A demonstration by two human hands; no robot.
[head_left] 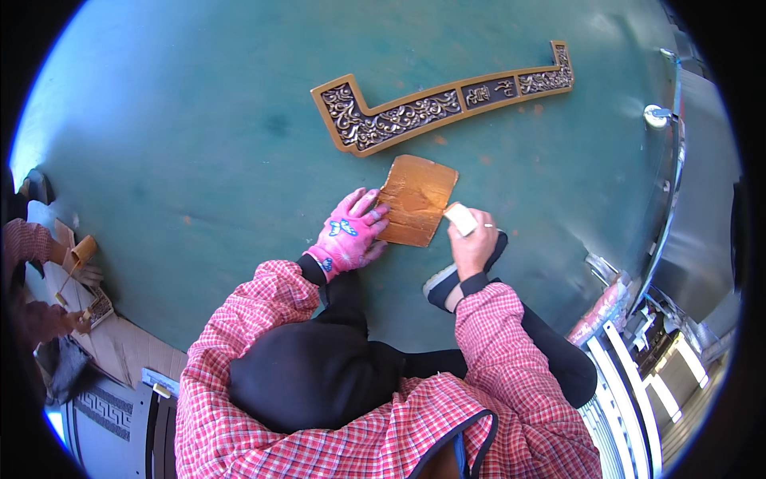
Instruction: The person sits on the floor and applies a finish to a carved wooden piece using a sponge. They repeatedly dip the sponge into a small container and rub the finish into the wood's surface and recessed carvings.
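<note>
A brown, glossy, cardboard-like sheet [416, 188] with a creased, smeared surface lies flat on the green floor. At its left edge rests my left hand [349, 232], in a pink glove with blue prints, its fingers spread and the tips touching the sheet. My bare right hand [473, 246] is closed round a small whitish sponge-like block [460, 218], whose brownish tip is near the sheet's right edge. Whether that tip touches the sheet I cannot tell. Beyond it lies a long bent ornamental panel [433, 111] with gold edging and raised scrollwork on a dark ground.
My dark shoe [441, 286] is just below my right hand. At the far left another person's hands [89, 275] work with a tan cup-like container [83, 251] beside a small carved piece [99, 306]. White metal rails [630, 383] and a caster wheel [657, 116] stand along the right.
</note>
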